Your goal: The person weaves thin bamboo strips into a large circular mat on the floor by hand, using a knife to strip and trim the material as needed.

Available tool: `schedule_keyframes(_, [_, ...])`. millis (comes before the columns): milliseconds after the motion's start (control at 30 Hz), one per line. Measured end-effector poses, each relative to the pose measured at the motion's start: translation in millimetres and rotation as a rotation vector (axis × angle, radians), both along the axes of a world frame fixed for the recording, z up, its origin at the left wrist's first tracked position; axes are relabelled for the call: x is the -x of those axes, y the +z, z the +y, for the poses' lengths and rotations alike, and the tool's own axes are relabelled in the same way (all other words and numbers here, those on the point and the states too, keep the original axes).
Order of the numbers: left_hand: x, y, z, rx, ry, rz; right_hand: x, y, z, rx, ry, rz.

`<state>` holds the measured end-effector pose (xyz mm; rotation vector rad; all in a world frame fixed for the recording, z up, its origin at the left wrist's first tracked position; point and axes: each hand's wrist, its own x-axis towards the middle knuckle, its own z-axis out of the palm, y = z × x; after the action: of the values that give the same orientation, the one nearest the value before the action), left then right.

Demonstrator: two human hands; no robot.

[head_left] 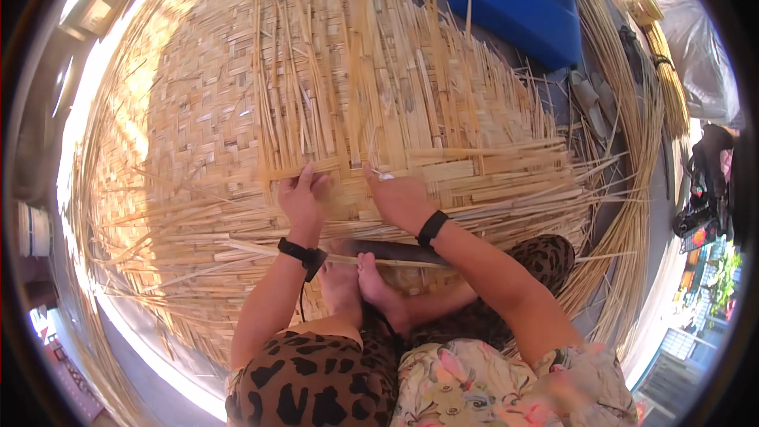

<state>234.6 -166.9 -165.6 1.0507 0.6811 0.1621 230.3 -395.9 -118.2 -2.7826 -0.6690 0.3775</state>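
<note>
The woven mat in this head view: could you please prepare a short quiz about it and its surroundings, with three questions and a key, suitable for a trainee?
1. Multiple choice: which large thing is beside the upper right edge of the woven mat?
A) a wooden chair
B) a blue plastic jerrycan
C) a green bucket

2. True or false: the person's right wrist is bare.

3. Open: where are the fingertips of the person's left hand?

Key:
1. B.
2. False; it wears a black band.
3. At a crosswise strip of the mat.
</note>
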Motion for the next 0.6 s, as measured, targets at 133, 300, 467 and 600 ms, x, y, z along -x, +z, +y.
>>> schedule_keyframes(133, [25.7, 23.5, 10.4, -0.073, -0.189, 0.173, 12.8, 10.3, -2.5, 0.054, 0.014, -0.023])
schedule_keyframes(300, [11.8, 77.5, -21.9, -1.060, -0.939, -0.022, 23.6, 10.8, -62.5, -0.221, -0.029, 0.062])
schedule_keyframes(467, [-20.9, 55.9, -54.4, -1.870, -0.945, -0.385, -7.7, 13.9, -146.2, -1.039, -1.040, 0.502])
schedule_keyframes(600, [-17.2, 35.1, -66.5, -1.912, -1.070, -0.416, -26.4, 15.5, -232.5, -1.536, -1.471, 0.437])
